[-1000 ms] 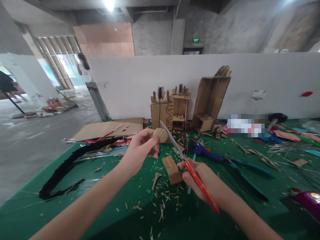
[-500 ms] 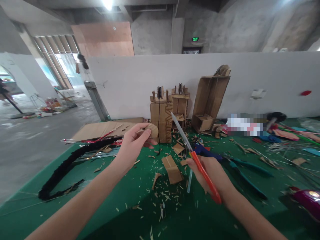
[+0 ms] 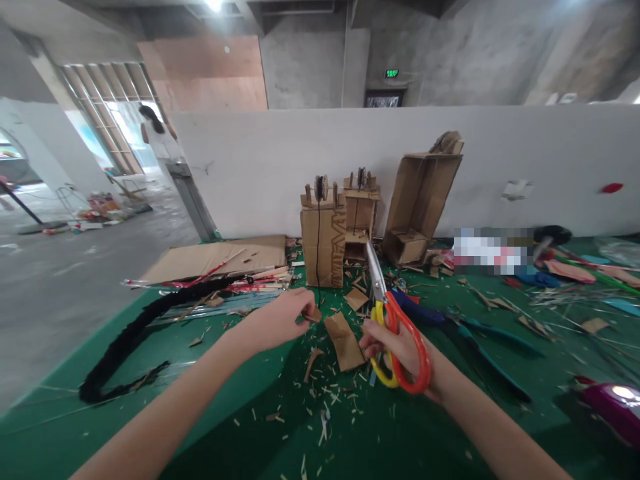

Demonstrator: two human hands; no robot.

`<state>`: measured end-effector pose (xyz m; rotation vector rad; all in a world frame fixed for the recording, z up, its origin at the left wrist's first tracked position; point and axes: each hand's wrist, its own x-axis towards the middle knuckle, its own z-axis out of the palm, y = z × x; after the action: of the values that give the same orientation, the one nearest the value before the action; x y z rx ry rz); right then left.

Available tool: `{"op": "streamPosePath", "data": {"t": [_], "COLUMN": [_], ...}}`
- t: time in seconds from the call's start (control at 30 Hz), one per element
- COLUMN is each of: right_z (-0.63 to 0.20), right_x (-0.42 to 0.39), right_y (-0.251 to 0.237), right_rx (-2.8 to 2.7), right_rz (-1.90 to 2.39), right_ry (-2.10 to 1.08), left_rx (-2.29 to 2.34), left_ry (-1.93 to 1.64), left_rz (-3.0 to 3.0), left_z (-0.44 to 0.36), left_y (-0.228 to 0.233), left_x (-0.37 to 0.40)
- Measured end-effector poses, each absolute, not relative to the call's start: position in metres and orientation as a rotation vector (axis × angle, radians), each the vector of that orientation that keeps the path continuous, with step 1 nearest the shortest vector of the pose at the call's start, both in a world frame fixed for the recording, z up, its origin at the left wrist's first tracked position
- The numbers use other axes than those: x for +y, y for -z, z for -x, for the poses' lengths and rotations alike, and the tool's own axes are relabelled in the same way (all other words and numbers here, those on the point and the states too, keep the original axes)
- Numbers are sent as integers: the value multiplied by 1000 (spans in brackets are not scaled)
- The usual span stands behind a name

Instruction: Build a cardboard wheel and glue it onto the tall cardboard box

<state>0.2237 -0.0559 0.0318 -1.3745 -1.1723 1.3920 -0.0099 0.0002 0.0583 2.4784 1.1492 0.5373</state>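
Observation:
My left hand (image 3: 285, 319) is closed in a pinch on a small cardboard disc (image 3: 315, 315), which mostly hides behind the fingers. Scissors (image 3: 376, 277) with orange and yellow handles are in my right hand (image 3: 403, 350); their blades are together and point up and away. Just beyond my left hand stands an upright cardboard box (image 3: 324, 247) with a spool (image 3: 321, 188) on top, a dark cord hanging down its front. A bent cardboard piece (image 3: 345, 341) lies on the green table between my hands.
A second cardboard box with a spool (image 3: 361, 177) and a tall open box (image 3: 423, 207) stand against the white partition (image 3: 270, 167). Large shears (image 3: 480, 333) lie at right, black fuzzy material (image 3: 135, 333) at left. Cardboard scraps litter the table. A person (image 3: 157, 133) stands far left.
My left hand has lowered and turned, bringing the cardboard disc down in front of the box. The scissors have turned in my right hand, so both handle loops now show.

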Motion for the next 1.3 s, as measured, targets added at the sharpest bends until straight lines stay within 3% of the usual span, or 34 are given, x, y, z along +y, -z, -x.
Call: {"op": "streamPosePath", "data": {"t": [0.1, 0.23, 0.4, 0.67, 1.03, 1.3], "right_z": [-215, -214, -239, -257, -241, -250], "right_x": [-63, -61, -42, -44, -55, -50], "right_y": [-33, -35, -32, -40, -29, -26], "right_rx": [-1077, -991, -1159, -1442, -1955, -1926], "right_rz": [1232, 1378, 1702, 1787, 1960, 1920], "right_ry": [-1537, -1599, -1410, -1087, -432, -29], "left_rx": [1078, 1047, 1090, 1100, 1220, 1601], "left_ry": [-320, -133, -80, -22, -442, -850], "left_rz": [-2495, -2433, -2476, -2520, -2399, -2340], "left_z": [11, 14, 18, 20, 21, 54], "left_y": [-53, -53, -54, -56, -37, -33], "left_x": [2, 5, 7, 8, -7, -18]}}
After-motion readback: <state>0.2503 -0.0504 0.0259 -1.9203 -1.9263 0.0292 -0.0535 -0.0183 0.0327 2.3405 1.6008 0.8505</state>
